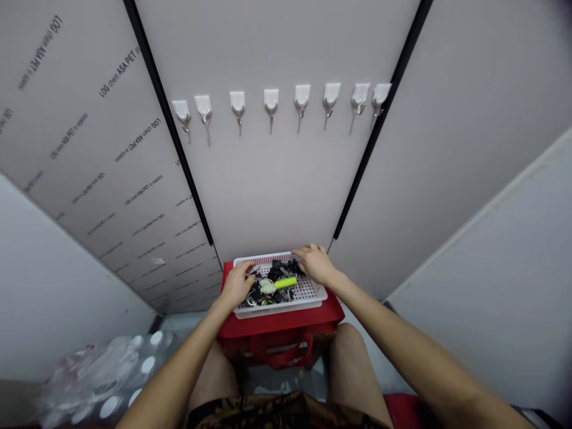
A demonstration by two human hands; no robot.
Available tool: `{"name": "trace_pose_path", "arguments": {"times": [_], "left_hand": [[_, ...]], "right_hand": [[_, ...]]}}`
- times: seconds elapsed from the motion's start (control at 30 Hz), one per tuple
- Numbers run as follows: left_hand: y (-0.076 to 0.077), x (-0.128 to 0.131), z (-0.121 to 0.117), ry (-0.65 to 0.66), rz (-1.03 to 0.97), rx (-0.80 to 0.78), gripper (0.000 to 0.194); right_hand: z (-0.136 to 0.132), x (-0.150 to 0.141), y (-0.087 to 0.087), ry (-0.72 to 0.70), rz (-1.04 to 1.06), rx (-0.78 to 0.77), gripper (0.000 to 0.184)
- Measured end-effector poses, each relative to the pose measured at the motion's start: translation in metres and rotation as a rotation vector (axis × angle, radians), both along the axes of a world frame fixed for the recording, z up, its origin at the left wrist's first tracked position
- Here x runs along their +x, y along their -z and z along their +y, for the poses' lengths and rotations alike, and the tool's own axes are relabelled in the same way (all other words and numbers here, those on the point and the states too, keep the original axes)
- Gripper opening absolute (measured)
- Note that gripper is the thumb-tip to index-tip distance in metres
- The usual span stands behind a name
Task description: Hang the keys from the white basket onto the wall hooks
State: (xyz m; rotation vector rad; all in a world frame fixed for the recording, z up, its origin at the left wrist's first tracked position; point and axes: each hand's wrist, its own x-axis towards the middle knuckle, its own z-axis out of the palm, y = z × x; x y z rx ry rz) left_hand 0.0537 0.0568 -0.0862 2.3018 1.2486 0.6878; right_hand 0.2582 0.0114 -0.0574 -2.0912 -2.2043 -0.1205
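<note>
A white slotted plastic basket (308, 296) holds a jumble of what look like keys and black key fobs (277, 271). On top of the pile lies a keychain with a bright yellow-green tube (286, 283) and a pale green, lumpy charm (267, 286). My left hand (239, 285) is at the basket's left side, thumb and fingers apart near the pile. Over the back right rim my right hand (314, 264) reaches with loosely spread fingers close to the black fobs. I see nothing held in either hand, though the fingertips are small and partly hidden.
Under the basket is a red bag (277, 322) with handles, between my knees. Several white adhesive hooks (271, 100) line the wall panel ahead, with black strips (364, 161) beside it. Wrapped plastic bottles (107, 375) stand at lower left. Pale walls close in both sides.
</note>
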Motion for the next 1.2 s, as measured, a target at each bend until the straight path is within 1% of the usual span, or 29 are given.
{"name": "trace_pose_path", "arguments": {"times": [0.1,0.2,0.27,0.3,0.33,0.37,0.4,0.43,0.47,0.5,0.53,0.6,0.63,0.67,0.7,0.73,0.8,0.97,1.07,1.2], "left_hand": [[-0.003,0.001,0.000,0.022,0.119,0.072,0.032],[0.002,-0.002,-0.004,0.048,0.213,0.097,0.031],[0.005,-0.003,-0.005,0.063,0.188,0.086,0.028],[0.003,-0.002,-0.005,0.058,0.130,0.069,0.025],[-0.002,0.000,-0.004,0.041,0.044,0.032,0.021],[-0.011,0.004,-0.001,0.017,-0.067,-0.038,0.018],[-0.024,0.008,0.002,0.006,-0.197,-0.142,0.023],[-0.040,0.014,0.006,0.013,-0.333,-0.265,0.034],[-0.061,0.020,0.010,0.051,-0.470,-0.414,0.045],[-0.083,0.025,0.014,0.141,-0.599,-0.539,0.053],[-0.105,0.031,0.016,0.251,-0.702,-0.611,0.057],[-0.145,0.040,0.016,0.439,-0.793,-0.687,0.059],[-0.160,0.044,0.014,0.502,-0.804,-0.709,0.059],[-0.171,0.047,0.012,0.547,-0.801,-0.724,0.060],[-0.177,0.049,0.009,0.574,-0.794,-0.737,0.060],[-0.179,0.051,0.006,0.588,-0.786,-0.745,0.061],[-0.177,0.053,0.004,0.589,-0.773,-0.752,0.061],[-0.160,0.052,0.006,0.553,-0.727,-0.783,0.060],[-0.155,0.049,0.007,0.552,-0.713,-0.804,0.059],[-0.149,0.047,0.006,0.537,-0.710,-0.790,0.059]], "right_hand": [[0.004,-0.005,-0.001,-0.058,-0.030,-0.050,0.028],[0.003,-0.006,0.004,-0.035,-0.015,-0.090,0.023],[0.000,-0.004,0.008,-0.025,0.056,-0.069,0.021],[0.000,-0.003,0.007,-0.023,0.123,-0.050,0.019],[0.000,-0.003,0.005,-0.019,0.223,-0.031,0.018],[0.001,-0.003,-0.001,-0.011,0.365,-0.016,0.021],[0.003,-0.005,-0.011,-0.008,0.550,-0.011,0.030],[0.007,-0.007,-0.023,-0.020,0.763,-0.022,0.040],[0.010,-0.010,-0.039,-0.055,0.982,-0.051,0.048],[0.013,-0.013,-0.057,-0.115,1.189,-0.092,0.053],[0.016,-0.016,-0.076,-0.198,1.354,-0.138,0.054],[0.019,-0.021,-0.112,-0.358,1.549,-0.214,0.055],[0.019,-0.023,-0.126,-0.413,1.597,-0.244,0.056],[0.018,-0.024,-0.137,-0.445,1.626,-0.268,0.056],[0.017,-0.024,-0.144,-0.458,1.642,-0.288,0.056],[0.016,-0.025,-0.148,-0.458,1.649,-0.307,0.057],[0.015,-0.026,-0.148,-0.441,1.655,-0.328,0.056],[0.013,-0.029,-0.135,-0.387,1.653,-0.344,0.056],[0.013,-0.030,-0.130,-0.367,1.630,-0.373,0.055],[0.014,-0.034,-0.126,-0.395,1.604,-0.389,0.054]]}}
